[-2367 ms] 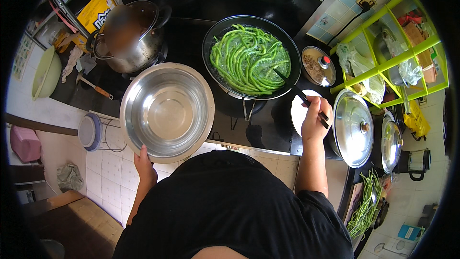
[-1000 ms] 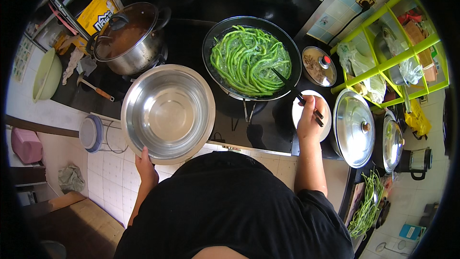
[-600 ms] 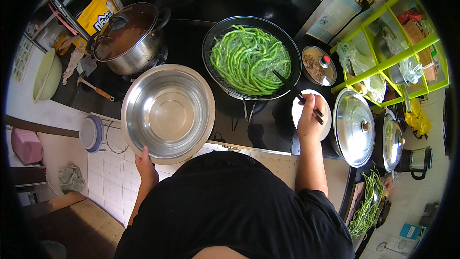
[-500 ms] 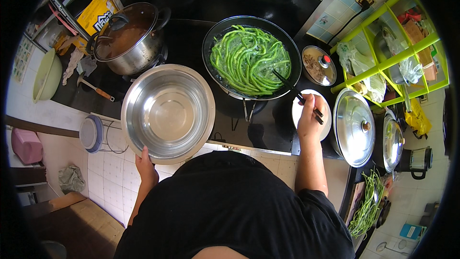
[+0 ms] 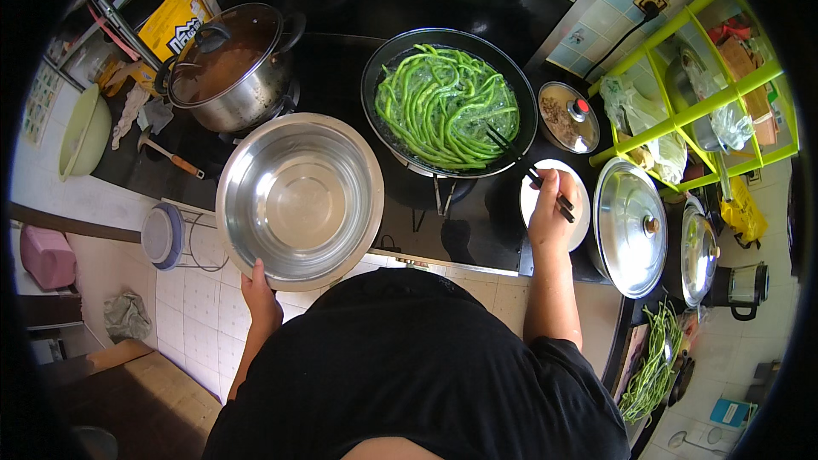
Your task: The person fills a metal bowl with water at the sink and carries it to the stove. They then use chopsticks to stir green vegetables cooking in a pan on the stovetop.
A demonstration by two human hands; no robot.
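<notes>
My left hand (image 5: 261,300) grips the near rim of a wide steel bowl (image 5: 362,179), tipped so that I look into its bare inside. In my right hand (image 5: 552,213) is a pair of black chopsticks (image 5: 504,143), its tips at the right side of a dark frying pan (image 5: 368,94). Long green beans (image 5: 443,106) lie coiled in bubbling liquid in that pan, which sits on the stove. Under my right hand, partly covered by it, is a white plate (image 5: 576,234).
Left of the pan stands a lidded steel pot (image 5: 234,102), with a ladle (image 5: 170,156) beside it. To the right are a small lidded dish (image 5: 568,117), large steel lids (image 5: 629,230), a green rack (image 5: 677,119) and raw long beans (image 5: 652,362).
The chopstick tips have spread slightly apart at the pan's right side. My left hand and the steel bowl have hardly moved.
</notes>
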